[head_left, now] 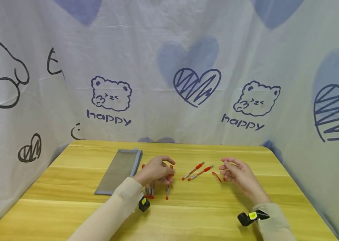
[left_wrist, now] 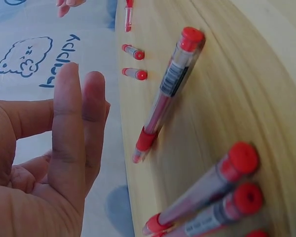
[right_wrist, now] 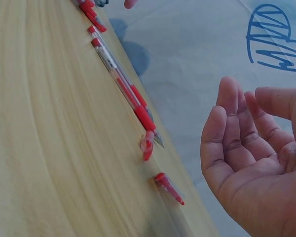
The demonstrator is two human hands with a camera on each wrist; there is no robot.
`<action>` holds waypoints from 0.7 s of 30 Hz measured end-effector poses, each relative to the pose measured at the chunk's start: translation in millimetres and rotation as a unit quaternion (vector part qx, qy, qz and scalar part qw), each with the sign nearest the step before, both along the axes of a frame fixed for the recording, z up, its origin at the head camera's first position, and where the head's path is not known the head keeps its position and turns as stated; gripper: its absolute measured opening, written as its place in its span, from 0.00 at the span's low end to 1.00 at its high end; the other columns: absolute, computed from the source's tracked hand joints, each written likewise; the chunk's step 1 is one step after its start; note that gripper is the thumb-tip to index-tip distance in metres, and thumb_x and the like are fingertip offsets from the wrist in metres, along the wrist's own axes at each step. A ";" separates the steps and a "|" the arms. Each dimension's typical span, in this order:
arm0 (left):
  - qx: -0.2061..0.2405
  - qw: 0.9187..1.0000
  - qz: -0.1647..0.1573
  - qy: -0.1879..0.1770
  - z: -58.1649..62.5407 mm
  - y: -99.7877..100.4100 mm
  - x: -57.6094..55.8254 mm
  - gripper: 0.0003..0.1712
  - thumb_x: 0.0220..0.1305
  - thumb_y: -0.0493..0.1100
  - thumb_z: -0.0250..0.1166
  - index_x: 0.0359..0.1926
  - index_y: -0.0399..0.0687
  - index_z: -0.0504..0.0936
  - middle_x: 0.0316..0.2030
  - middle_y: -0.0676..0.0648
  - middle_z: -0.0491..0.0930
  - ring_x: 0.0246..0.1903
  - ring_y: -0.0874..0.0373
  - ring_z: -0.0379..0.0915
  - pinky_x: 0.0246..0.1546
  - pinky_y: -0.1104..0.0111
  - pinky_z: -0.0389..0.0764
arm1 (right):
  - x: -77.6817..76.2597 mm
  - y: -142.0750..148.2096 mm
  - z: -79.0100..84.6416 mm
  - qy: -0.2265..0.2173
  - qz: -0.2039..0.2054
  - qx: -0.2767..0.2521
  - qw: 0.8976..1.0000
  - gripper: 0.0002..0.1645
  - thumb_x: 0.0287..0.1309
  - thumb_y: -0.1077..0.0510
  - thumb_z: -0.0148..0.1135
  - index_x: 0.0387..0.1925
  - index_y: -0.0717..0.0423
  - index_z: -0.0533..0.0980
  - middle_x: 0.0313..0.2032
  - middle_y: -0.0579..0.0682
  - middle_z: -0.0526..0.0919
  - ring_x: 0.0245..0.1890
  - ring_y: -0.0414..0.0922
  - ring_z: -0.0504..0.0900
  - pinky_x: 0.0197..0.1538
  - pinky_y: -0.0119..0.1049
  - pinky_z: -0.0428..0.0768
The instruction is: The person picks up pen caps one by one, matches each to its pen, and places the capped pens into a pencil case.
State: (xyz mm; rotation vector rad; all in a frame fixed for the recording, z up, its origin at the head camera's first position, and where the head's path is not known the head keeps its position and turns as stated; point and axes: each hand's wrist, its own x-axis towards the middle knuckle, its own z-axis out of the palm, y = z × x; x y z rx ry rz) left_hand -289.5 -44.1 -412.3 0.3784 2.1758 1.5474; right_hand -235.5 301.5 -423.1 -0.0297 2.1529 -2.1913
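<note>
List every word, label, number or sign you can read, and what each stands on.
"happy": back curtain, under the left bear drawing.
"happy": same curtain, under the right bear drawing.
"ha", cut off by the frame: right curtain.
"E"-like mark: left curtain.
Too small or blurred to read: labels on the pens, yellow patches on the wrist cameras.

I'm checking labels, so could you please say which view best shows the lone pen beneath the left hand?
The left wrist view: the pen lies large and uncovered, barcode showing. Head: the left hand hides its middle. Right wrist: perhaps a cut-off piece at the top edge.
</note>
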 end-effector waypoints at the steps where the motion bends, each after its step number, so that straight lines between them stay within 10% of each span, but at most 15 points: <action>1: -0.001 1.000 -0.001 0.000 -0.1 1.8 -0.6 0.24 0.75 0.36 0.66 0.68 0.37 0.76 0.48 0.31 0.87 0.25 0.57 0.85 0.30 0.66 0.90 | -0.2 1.4 -0.2 0.000 0.000 -0.002 1.000 0.09 0.83 0.52 0.55 0.55 0.46 0.78 0.38 0.42 0.89 0.39 0.35 0.89 0.43 0.31 0.88; 21: 0.008 1.000 -0.020 -0.021 -4.2 29.5 -16.1 0.25 0.75 0.34 0.64 0.69 0.35 0.75 0.49 0.31 0.88 0.23 0.60 0.85 0.28 0.70 0.88 | -2.6 24.3 -4.0 -0.010 -0.017 0.009 1.000 0.12 0.83 0.51 0.54 0.58 0.47 0.77 0.39 0.39 0.89 0.41 0.35 0.89 0.48 0.31 0.88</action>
